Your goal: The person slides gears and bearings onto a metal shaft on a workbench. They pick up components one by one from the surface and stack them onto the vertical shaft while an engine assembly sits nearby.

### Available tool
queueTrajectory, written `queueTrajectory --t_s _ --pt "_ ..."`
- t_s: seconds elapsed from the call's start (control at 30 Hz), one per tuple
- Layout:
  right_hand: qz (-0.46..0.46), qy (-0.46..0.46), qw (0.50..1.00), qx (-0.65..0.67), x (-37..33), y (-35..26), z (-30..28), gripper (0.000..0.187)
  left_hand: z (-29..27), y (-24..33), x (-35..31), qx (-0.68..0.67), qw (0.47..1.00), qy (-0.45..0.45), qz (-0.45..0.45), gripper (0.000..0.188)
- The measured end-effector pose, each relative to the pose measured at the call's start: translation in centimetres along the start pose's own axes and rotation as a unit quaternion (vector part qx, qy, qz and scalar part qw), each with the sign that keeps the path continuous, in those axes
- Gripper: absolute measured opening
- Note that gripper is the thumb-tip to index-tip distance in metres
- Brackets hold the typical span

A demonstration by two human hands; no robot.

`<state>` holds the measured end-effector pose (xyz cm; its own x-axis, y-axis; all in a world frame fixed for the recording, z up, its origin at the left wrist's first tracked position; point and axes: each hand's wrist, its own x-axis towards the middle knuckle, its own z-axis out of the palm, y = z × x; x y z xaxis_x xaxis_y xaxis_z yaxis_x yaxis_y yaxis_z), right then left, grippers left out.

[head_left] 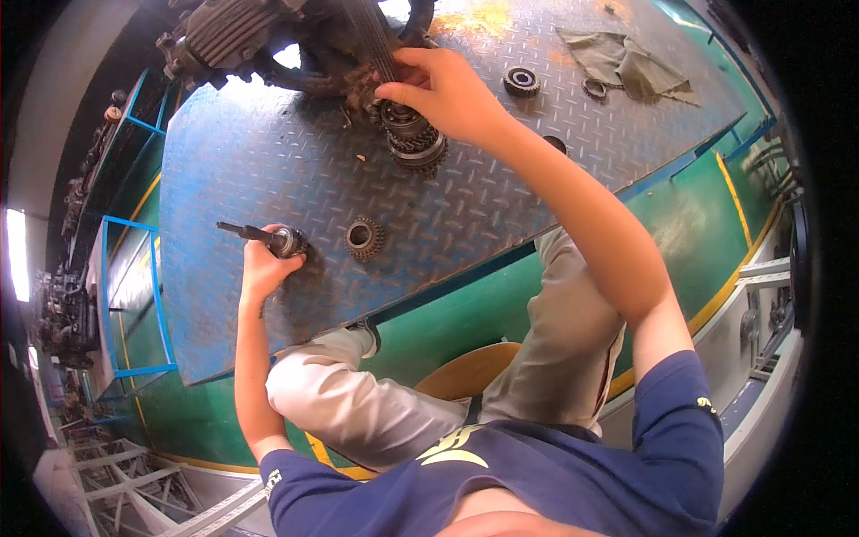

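The blue steel tread-plate tabletop point(268, 152) fills the upper half of the view. At its far edge lies a dark, greasy ribbed gearbox casing point(259, 36), up and to the left of the right hand's grip. To the right of that grip, well apart, a crumpled olive-grey rag point(626, 58) lies near the corner of the tabletop.

The right arm reaches long across the tabletop, elbow nearly straight, forearm running up and to the left. The right hand point(443, 89) is turned palm down, fingers curled over the top of a stacked steel gear cluster on a shaft point(413, 141); the grip is closed around its upper end, and the toothed wheels show just below the palm, standing on the tabletop.

The left arm comes up from the lower edge with the elbow bent, forearm almost vertical. The left hand point(261, 268) rests on the near part of the tabletop with its grip wrapped narrow around a dark slim shaft with a round collar point(268, 237); the thin end pokes out leftward from the fist, the collar sits at the thumb side.

Just right of the left grip, apart from it, lies a small rusty toothed gear ring point(364, 237). To the right of the right grip sit a round steel bearing point(521, 81) and, beyond it, a thin metal ring point(594, 88).
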<state>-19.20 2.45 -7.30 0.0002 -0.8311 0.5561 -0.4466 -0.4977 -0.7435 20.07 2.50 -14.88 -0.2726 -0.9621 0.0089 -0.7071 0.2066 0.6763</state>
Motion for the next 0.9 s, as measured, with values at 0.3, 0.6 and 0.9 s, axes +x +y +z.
queueTrajectory --t_s 0.3,0.6,0.9 --pt "0.027 -0.017 0.999 0.021 0.1 -0.2 0.0 0.036 0.2 0.1 -0.3 0.036 0.999 -0.001 -0.009 0.054" --pt "0.042 -0.005 0.999 0.035 0.0 -0.4 0.1 0.034 0.1 0.3 -0.7 0.029 1.0 -0.004 -0.008 0.059" --pt "0.07 -0.023 0.996 0.05 0.1 -0.9 -0.4 0.034 0.5 -1.8 -1.4 -0.001 1.0 -0.018 -0.012 0.081"
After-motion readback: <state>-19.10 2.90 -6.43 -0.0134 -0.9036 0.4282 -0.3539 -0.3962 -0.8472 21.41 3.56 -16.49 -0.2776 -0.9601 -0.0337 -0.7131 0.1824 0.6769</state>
